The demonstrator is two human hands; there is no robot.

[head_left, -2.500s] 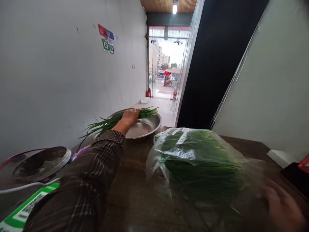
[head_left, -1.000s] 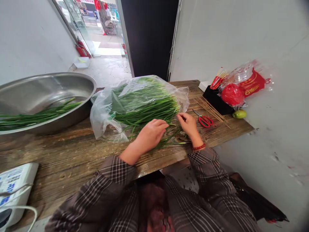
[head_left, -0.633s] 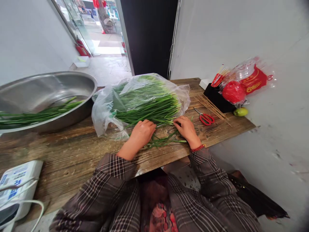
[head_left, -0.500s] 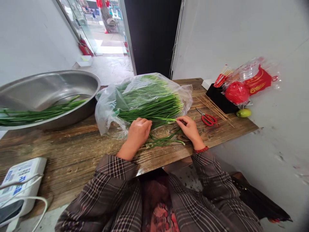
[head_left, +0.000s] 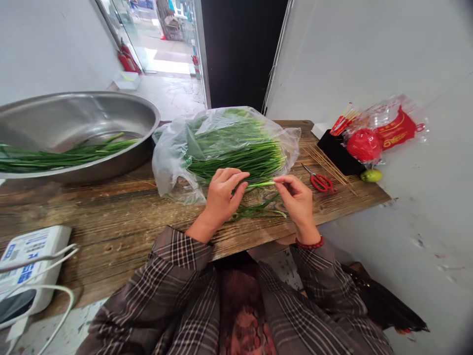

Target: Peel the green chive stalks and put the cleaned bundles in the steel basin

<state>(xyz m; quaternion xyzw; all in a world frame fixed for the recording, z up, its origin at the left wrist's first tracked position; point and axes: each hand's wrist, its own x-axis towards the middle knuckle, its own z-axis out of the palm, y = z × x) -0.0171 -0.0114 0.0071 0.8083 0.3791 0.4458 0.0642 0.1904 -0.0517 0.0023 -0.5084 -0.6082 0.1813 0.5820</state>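
Table [head_left: 111, 212] of worn wood; wall [head_left: 369, 59] at right, doorway [head_left: 166, 54] at far left. Right hand [head_left: 297, 199] pinches a stalk [head_left: 264, 185] just near of the bag [head_left: 172, 158]; left hand [head_left: 223, 195] has thumb and forefinger parted, grip indeterminable.

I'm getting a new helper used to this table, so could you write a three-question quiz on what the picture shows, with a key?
1. True or false: the right hand grips the scissors.

2. Multiple choice: what lies inside the metal basin?
A) thin wooden sticks
B) long green stalks
C) a yellow-green fruit

3. Fill in: the hand wearing the red bracelet is the ____ hand.

Key
1. False: its fingertips pinch the pale end of a single stalk, while the scissors lie on the wooden table.
2. B
3. right
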